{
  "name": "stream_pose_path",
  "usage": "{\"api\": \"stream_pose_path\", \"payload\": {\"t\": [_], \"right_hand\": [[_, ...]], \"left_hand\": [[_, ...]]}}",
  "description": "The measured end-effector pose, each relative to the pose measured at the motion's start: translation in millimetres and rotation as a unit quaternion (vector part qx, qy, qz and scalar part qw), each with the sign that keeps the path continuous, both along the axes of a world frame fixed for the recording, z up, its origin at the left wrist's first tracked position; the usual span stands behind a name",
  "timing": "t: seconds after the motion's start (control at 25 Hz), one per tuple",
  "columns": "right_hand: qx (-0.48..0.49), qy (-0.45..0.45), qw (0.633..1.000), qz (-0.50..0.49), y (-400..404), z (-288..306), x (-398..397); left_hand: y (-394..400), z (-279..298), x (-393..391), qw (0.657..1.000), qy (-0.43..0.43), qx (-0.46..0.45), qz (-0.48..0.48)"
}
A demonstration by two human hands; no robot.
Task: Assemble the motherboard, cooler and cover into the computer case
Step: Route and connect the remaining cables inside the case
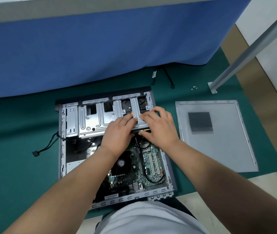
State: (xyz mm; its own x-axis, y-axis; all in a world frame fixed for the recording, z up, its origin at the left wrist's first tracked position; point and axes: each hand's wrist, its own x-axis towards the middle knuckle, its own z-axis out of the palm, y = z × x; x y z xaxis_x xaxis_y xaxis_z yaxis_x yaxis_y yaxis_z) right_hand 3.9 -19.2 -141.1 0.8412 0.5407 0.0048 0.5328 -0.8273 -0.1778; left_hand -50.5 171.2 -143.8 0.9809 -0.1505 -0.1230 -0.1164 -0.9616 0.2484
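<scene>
Motherboard (148, 163) lies seated in the open computer case (61, 149) on the mat. Left hand (119, 130) and right hand (158, 125), fingers flat, press the drive cage (92, 119), probably seating it; cover (218, 141) waits alongside

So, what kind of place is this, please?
Probably a workshop or training room, with the work done on the floor. A green mat lies under the open computer case, a blue cloth hangs from a table behind it, and a metal leg is bolted down.
</scene>
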Motion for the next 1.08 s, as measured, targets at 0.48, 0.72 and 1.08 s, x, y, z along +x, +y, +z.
{"api": "stream_pose_path", "payload": {"t": [0.48, 0.72, 1.08], "right_hand": [[0.093, 0.24, 0.958, -0.123, -156.3, 4.1, 110.3], [0.072, 0.255, 0.929, -0.26, -194.5, -38.2, 197.6], [0.128, 0.199, 0.876, -0.42, -157.2, -99.6, 242.8]], "left_hand": [[-41.8, 23.1, 125.1, 0.993, -0.088, -0.06, 0.043], [-77.6, -12.1, 176.1, 0.987, 0.042, 0.039, 0.152], [-81.4, -18.0, 168.8, 0.982, -0.052, 0.054, 0.171]]}}
